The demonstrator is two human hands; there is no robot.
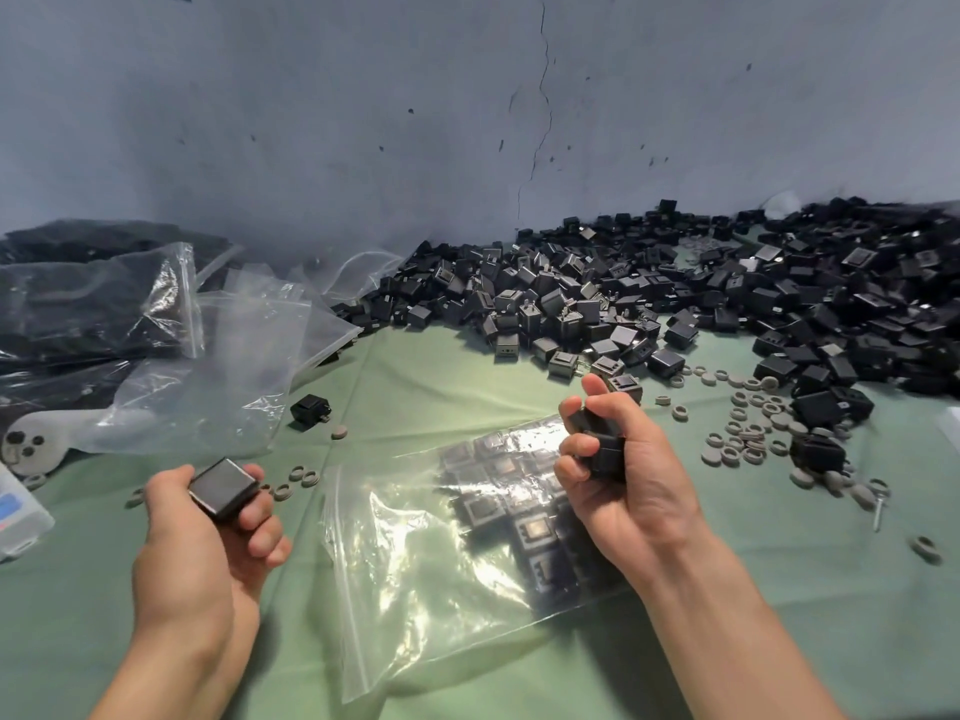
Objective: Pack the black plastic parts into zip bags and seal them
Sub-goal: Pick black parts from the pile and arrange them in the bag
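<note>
1. On the green cloth (415, 397) in front of me, head view: zip bag (441, 553) lies flat between my hands, mouth toward my left, several black parts (498, 506) already in rows at its closed end. Not sealed yet.
2. Parts pile (675, 298) sits beyond the bag, by the wall; grey rings (743, 433) scattered to the right.
3. Handling, my guess: parts are small, stiff, light plastic blocks w/ smooth faces, so pinch across flat sides. Bag film is thin, floppy, slick; grab it at the zip edge.
4. Left hand (208, 532): palm up, fingers half curled, thumb and fingertips holding one black part (224, 485).
5. Right hand (623, 470): over the bag's far end, wrist cocked, fingers closed round a couple of parts (597, 439).
</note>
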